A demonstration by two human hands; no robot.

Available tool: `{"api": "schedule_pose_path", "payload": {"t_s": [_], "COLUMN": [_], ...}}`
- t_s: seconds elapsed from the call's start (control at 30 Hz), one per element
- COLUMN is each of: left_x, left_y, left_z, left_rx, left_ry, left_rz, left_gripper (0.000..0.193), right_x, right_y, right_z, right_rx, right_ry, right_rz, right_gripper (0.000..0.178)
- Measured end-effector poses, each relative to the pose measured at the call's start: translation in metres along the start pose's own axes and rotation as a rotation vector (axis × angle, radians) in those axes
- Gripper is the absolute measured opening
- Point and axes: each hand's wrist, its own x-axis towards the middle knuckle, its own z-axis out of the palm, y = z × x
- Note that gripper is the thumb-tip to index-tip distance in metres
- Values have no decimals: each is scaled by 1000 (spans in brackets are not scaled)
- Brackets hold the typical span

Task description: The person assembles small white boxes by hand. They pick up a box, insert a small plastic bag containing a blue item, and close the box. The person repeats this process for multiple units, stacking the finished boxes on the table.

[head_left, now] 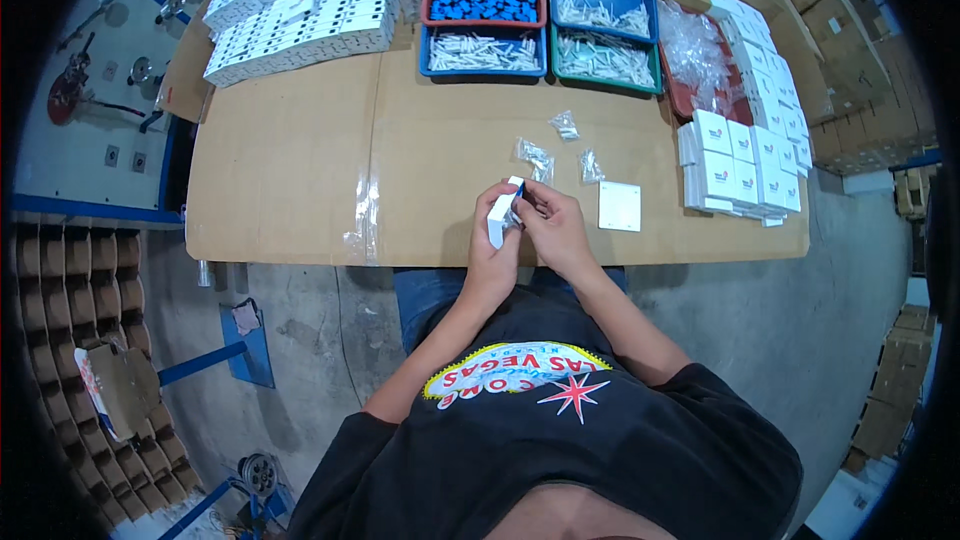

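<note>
Near the front edge of the cardboard-covered table, my left hand (491, 255) is closed around a small white box (499, 218), held tilted upright. My right hand (558, 232) presses its closed fingers against the box's right side. A bit of blue (519, 190) shows between those fingertips and the box; what they pinch is mostly hidden. Just beyond my hands lie small clear bags of white pieces: one bag (537, 161), another bag (590, 167) and a farther bag (564, 125). A flat white square (620, 207) rests to the right of my right hand.
Along the back stand a red tray (427, 0) of blue parts and several trays of white pieces, one a blue tray (484, 74). Stacked white boxes (300, 30) fill the far left; more white boxes (740, 165) stand right, beside clear plastic bags (697, 55).
</note>
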Motion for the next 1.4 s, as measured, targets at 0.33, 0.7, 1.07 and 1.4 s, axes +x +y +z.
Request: {"api": "schedule_pose_path", "payload": {"t_s": [0.33,0.7,1.07,1.4], "left_x": [-3,21,0,-7], "left_y": [25,36,18,15], "left_z": [-1,-70,-53,-63], "left_rx": [163,161,-211,-282], "left_ry": [45,571,65,160], "left_rz": [123,122,-275,-254], "left_gripper": [51,56,51,46], "right_x": [4,-6,142,154], "right_y": [-4,-16,-20,-62], "right_z": [15,-39,-64,-7], "right_rx": [93,155,-536,-451], "right_ry": [-41,228,-310,-273], "right_rz": [-46,15,186,-207], "right_gripper": [32,30,24,31]}}
